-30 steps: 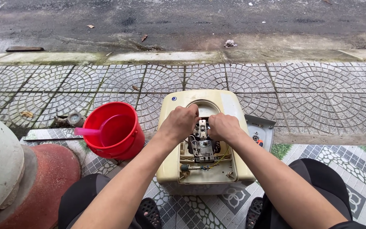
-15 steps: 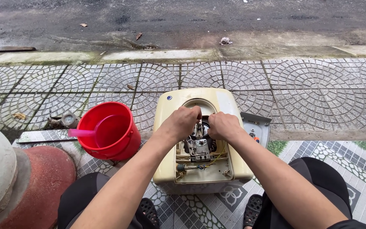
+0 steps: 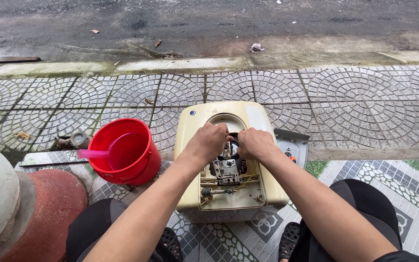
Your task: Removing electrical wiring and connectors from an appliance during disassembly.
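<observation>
Fingers of both hands curl down into the open top of a cream appliance housing (image 3: 229, 160), so whether they pinch a part or only press on it cannot be told. The left hand (image 3: 209, 142) and right hand (image 3: 254, 144) meet over the black fitting and wiring (image 3: 229, 171) at the middle. The housing lies on its back on the tiled pavement (image 3: 355, 111) between the person's knees, which puts its insides facing up. Its grey cover plate (image 3: 292, 145) lies just beside it on the right, and a red bucket (image 3: 127, 153) with a pink scoop (image 3: 100, 153) stands near on the left.
</observation>
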